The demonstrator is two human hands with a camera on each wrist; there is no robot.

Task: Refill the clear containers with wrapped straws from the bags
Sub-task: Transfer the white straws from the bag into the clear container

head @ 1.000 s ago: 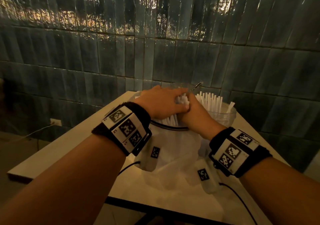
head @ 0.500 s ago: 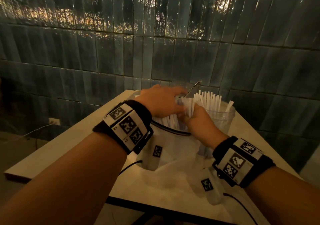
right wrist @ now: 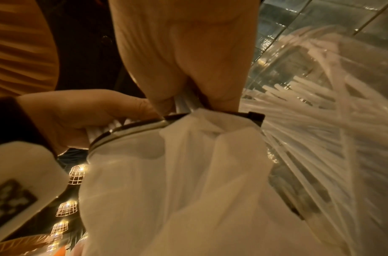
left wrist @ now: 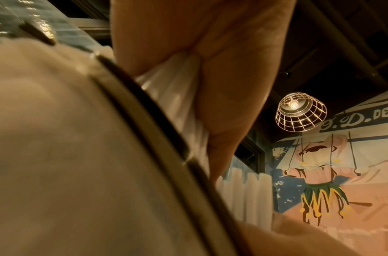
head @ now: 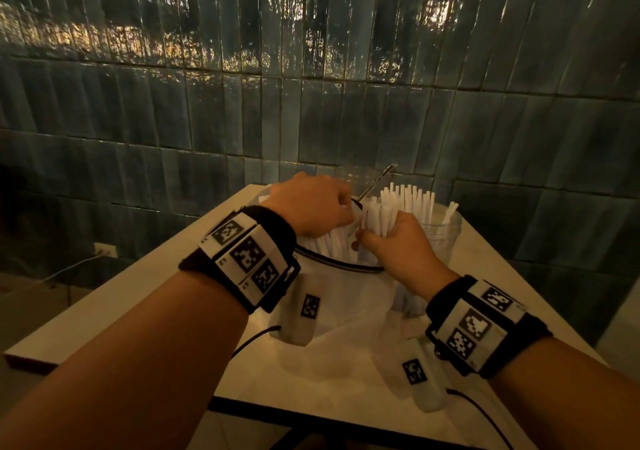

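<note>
A white translucent bag (head: 346, 304) with a dark zip rim (head: 341, 267) stands open on the table, holding wrapped white straws (head: 329, 242). My left hand (head: 346, 210) rests at the bag's mouth and grips some of those straws (left wrist: 173, 86). To its right my right hand (head: 377, 231) grips an upright bundle of straws (head: 379, 216), lifted above the rim. In the right wrist view its fingers (right wrist: 221, 93) pinch the bundle just over the rim. The clear container (head: 446, 235) stands right behind, with several straws (head: 412, 200) upright in it.
The pale table (head: 138, 294) ends at a dark tiled wall (head: 311, 103) just behind the container. A thin metal rod (head: 375, 181) sticks up between my hands. Black cables (head: 252, 339) trail from my wristbands over the near table edge.
My right hand has risen and drawn a bundle of straws up out of the bag, slightly to the right. My left hand has stayed at the bag's mouth.
</note>
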